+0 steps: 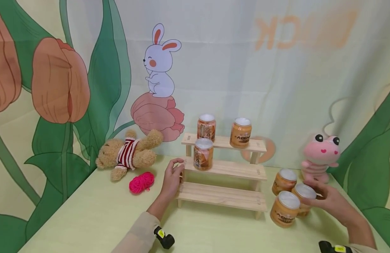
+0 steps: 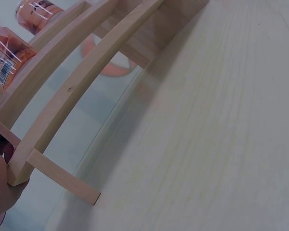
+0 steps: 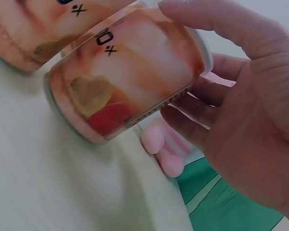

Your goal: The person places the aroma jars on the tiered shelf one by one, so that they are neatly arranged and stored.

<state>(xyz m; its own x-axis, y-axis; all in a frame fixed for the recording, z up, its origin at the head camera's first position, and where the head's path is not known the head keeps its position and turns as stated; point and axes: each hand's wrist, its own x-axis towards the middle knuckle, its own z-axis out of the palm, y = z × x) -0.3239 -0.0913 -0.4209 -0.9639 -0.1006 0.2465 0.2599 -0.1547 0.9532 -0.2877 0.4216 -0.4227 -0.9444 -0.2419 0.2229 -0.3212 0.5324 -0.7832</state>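
Right hand (image 1: 332, 202) curls its grip around a can (image 1: 303, 196) on the surface beside two others; left hand (image 1: 172, 177) pinches the wooden rack (image 1: 224, 196). Lifting carelessly could topple the neighbouring can (image 1: 284, 209)

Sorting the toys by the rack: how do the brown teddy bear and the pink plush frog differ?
The brown teddy bear lies on its back left of the wooden rack; the pink plush frog stands upright to its right. The bear wears a red-striped top; the frog wears nothing. Both are soft toys on the table.
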